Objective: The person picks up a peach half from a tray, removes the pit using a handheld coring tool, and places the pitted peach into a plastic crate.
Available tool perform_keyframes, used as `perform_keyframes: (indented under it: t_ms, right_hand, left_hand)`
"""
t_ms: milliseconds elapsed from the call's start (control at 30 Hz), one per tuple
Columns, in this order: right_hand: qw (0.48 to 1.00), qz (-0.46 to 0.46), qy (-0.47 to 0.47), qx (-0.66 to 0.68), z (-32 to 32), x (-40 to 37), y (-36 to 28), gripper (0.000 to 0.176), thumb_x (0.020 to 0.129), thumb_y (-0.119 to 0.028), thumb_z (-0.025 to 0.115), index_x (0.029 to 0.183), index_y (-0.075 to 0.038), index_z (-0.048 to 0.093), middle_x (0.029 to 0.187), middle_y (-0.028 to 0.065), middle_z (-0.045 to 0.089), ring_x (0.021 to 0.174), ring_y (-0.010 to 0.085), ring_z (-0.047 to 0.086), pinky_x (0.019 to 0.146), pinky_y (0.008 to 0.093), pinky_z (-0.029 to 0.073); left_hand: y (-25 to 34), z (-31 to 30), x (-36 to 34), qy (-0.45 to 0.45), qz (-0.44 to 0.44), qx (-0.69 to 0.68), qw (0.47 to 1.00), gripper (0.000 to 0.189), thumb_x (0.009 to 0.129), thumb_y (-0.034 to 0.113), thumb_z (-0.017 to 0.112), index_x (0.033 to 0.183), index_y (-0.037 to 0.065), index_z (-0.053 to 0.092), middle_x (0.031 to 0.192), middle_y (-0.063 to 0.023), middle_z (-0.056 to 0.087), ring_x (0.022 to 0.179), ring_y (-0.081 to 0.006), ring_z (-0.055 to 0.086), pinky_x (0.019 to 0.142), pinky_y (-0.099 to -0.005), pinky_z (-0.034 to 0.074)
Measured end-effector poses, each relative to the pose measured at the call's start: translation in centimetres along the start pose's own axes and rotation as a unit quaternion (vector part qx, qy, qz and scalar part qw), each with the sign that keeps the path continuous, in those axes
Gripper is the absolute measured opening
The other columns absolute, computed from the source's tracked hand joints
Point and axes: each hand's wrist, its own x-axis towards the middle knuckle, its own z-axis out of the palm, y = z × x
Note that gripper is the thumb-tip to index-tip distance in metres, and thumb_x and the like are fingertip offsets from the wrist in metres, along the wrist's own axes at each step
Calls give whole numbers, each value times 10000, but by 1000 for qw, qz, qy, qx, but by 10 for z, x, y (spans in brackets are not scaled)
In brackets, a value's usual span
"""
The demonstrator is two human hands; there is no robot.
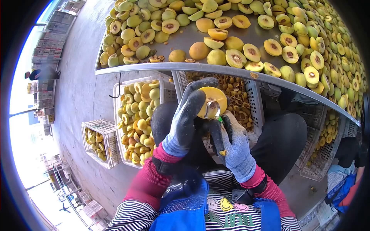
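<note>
My left hand, in a grey-blue glove with dark fingers, is wrapped round a halved yellow fruit, its cut face toward me. My right hand, gloved the same way, grips a small tool with a curved metal loop and a green part. The loop lies against the middle of the cut face. Both hands are above my lap, just below the metal table's edge. Behind them is a crate of small brown pieces.
Halved fruit covers much of the table. A white crate of fruit halves stands at the left, with a smaller crate beside it. More crates and a co-worker's clothing are at the right. Another person is far left.
</note>
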Motion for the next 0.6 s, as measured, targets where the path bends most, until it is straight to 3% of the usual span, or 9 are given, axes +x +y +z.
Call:
perform_keyframes:
  t_ms: [33,100,133,233,300,400,500,533,600]
  right_hand:
    - [999,12,23,-29,1,-3,-4,230,873,-83,531,1078,23,524,753,205,581,730,397,609,619,400,485]
    - [998,52,1,28,3,-9,-5,232,868,-107,551,1059,21,517,758,225,573,741,427,593,604,415,474]
    - [997,68,-2,48,5,-12,-4,220,870,-111,551,1044,18,513,755,222,573,726,423,591,592,416,468]
    - [999,40,25,26,7,-21,-5,191,879,-124,543,1006,11,493,741,215,570,691,419,582,563,420,453]
    - [993,-38,-31,-110,8,-36,5,483,843,-156,628,1211,94,438,1053,240,565,916,357,600,790,398,482]
    - [994,31,-41,-92,10,-47,5,551,816,-174,668,1240,74,419,1132,254,521,975,388,572,820,433,471]
    - [994,92,-52,29,6,-44,-2,569,827,-182,660,1268,60,394,1184,261,485,1017,392,549,853,441,456]
    - [995,-46,35,-81,10,-36,-4,287,902,-193,500,1045,53,462,752,228,562,668,419,582,550,428,446]
    - [997,-29,45,-56,12,-38,-7,306,901,-188,498,1069,65,459,764,231,566,674,417,584,555,427,448]
  left_hand:
    - [-9,-2,-3,1,1,-1,1000,389,895,202,516,1245,39,471,1117,-88,535,1032,-175,526,870,-303,443]
    - [-20,-1,-10,29,237,431,870,343,944,246,483,1204,22,496,1097,-81,533,1012,-159,524,881,-289,432]
    - [-24,5,-11,51,155,202,966,353,957,303,482,1167,21,516,1075,-71,534,978,-149,525,861,-292,441]
    - [-21,21,-22,90,111,42,989,366,962,340,474,1149,29,525,1065,-66,535,952,-134,520,853,-287,441]
    - [-25,24,-25,100,135,62,984,368,969,346,458,1141,28,522,1074,-72,538,955,-126,519,854,-279,439]
    - [-29,29,-32,128,167,64,976,368,967,341,461,1147,26,515,1091,-81,540,968,-128,520,859,-283,439]
    - [-31,32,-38,143,311,256,904,359,967,322,461,1154,18,505,1102,-89,544,972,-133,529,854,-285,444]
    - [-28,34,-39,138,272,181,935,348,968,306,461,1153,14,504,1095,-91,549,966,-134,534,849,-283,446]
    - [-27,36,-40,137,249,106,953,295,962,236,477,1144,5,504,1061,-93,568,946,-134,546,838,-281,452]
